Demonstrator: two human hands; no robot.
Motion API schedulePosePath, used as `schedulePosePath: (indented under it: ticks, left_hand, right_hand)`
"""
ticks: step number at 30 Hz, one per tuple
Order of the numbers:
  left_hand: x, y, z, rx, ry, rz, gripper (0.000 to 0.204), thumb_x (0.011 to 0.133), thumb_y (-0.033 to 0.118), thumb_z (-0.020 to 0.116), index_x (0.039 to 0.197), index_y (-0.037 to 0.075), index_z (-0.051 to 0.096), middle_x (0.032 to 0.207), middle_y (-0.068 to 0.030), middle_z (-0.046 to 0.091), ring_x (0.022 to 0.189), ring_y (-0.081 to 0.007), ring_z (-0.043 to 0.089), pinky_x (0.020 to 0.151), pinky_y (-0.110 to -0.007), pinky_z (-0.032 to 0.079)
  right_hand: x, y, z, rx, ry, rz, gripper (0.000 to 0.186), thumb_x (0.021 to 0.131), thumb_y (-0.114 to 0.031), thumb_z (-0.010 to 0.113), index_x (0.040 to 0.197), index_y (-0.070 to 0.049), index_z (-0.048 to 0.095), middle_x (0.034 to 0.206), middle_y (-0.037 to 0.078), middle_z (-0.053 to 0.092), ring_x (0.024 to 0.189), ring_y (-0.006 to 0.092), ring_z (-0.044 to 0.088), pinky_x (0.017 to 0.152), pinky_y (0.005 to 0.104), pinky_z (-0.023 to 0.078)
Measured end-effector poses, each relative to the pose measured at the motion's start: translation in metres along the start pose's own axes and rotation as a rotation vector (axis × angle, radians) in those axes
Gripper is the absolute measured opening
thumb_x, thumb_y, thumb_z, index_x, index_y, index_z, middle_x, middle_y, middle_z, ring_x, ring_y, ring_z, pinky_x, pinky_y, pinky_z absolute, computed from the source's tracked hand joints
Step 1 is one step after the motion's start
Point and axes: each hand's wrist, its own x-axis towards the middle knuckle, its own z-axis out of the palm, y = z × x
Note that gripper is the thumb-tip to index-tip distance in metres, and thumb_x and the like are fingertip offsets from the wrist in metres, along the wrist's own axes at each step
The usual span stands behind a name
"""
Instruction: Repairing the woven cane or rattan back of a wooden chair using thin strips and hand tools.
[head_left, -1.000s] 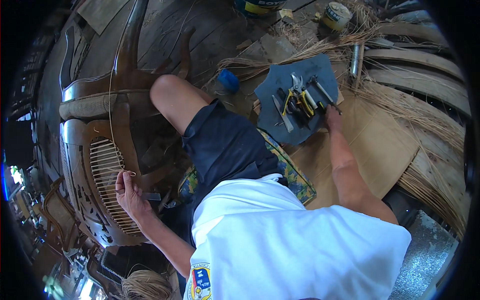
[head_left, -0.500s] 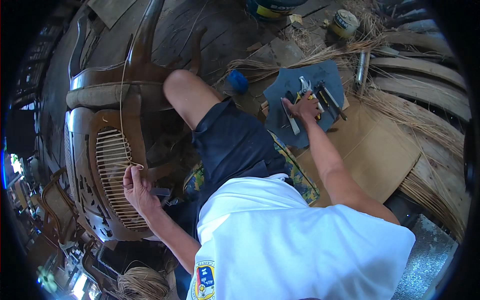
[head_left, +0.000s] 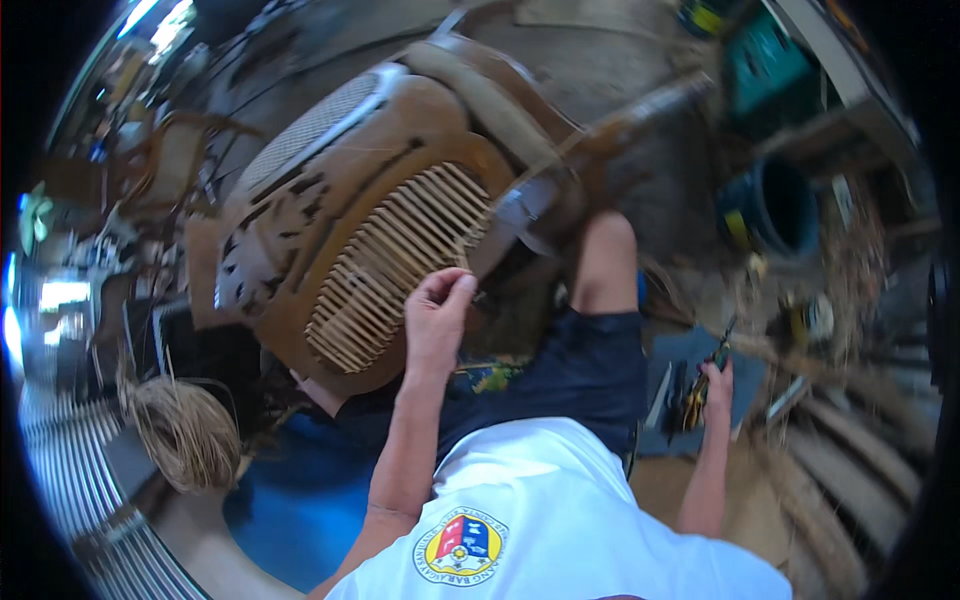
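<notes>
My left hand [head_left: 440, 305] pinches a thin cane strand [head_left: 463, 252] at the edge of an opening in a brown carved wooden chair [head_left: 410, 120]. Rows of pale cane strips [head_left: 400, 265] span that oval opening. Far to the right, my right hand [head_left: 718, 388] is closed around pliers [head_left: 722, 352] whose dark tip points up; motion blurs them. Beneath them lies a grey board [head_left: 672, 352], with other hand tools [head_left: 660, 398] close to the hand.
A coil of cane [head_left: 185, 432] rests at the lower left, beside a blue surface [head_left: 295, 505]. At the right stand a dark bucket [head_left: 785, 210] and a small can [head_left: 815, 318]. Curved wooden pieces [head_left: 830, 480] lie at the lower right. A teal box [head_left: 768, 65] stands farther back.
The view has swung left, so the chair appears nearer the middle. My right hand, earlier reaching over the tools, now has pliers in it. My left hand stays at the cane strand.
</notes>
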Motion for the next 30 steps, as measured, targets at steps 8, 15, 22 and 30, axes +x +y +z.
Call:
schedulePosePath:
  ticks: [8, 15, 22, 30]
  left_hand:
    - [-0.003, 0.015, -0.012, -0.104, -0.006, 0.034, 0.022, 0.096, 0.014, 0.077, 0.113, 0.0, 0.071, 0.098, 0.0013, 0.07, 0.088, -0.0054, 0.062, 0.08, -0.019, 0.05]
    - [-0.006, 0.021, -0.021, -0.141, -0.009, 0.055, 0.022, 0.097, 0.013, 0.076, 0.113, 0.0, 0.071, 0.098, 0.0007, 0.07, 0.085, -0.0048, 0.062, 0.077, -0.02, 0.05]
    - [-0.011, 0.021, -0.026, -0.111, 0.004, 0.004, 0.019, 0.098, 0.013, 0.076, 0.11, -0.001, 0.072, 0.093, 0.0013, 0.07, 0.08, -0.0041, 0.061, 0.071, -0.02, 0.049]
    - [-0.009, 0.02, -0.023, -0.11, -0.001, 0.017, 0.02, 0.098, 0.015, 0.075, 0.111, -0.001, 0.073, 0.091, 0.0015, 0.07, 0.078, -0.0033, 0.06, 0.068, -0.02, 0.048]
  right_hand:
    - [-0.121, -0.215, 0.221, 0.121, -1.047, -0.211, 0.07, 0.091, -0.014, 0.07, 0.154, -0.007, 0.041, 0.109, 0.004, 0.057, 0.098, 0.0138, 0.059, 0.092, 0.0318, 0.052]
    - [-0.13, -0.22, 0.297, -0.119, -1.157, -0.268, 0.067, 0.092, -0.023, 0.071, 0.152, -0.011, 0.045, 0.114, 0.003, 0.059, 0.099, 0.01, 0.057, 0.08, 0.0247, 0.047]
    - [-0.137, -0.222, 0.297, -0.195, -1.184, -0.254, 0.061, 0.093, -0.022, 0.069, 0.149, -0.012, 0.047, 0.107, 0.0, 0.058, 0.095, 0.0082, 0.055, 0.082, 0.0239, 0.047]
    - [-0.143, -0.224, 0.299, -0.127, -1.164, -0.213, 0.057, 0.093, -0.019, 0.066, 0.146, -0.008, 0.05, 0.099, 0.001, 0.057, 0.088, 0.0092, 0.056, 0.08, 0.0264, 0.049]
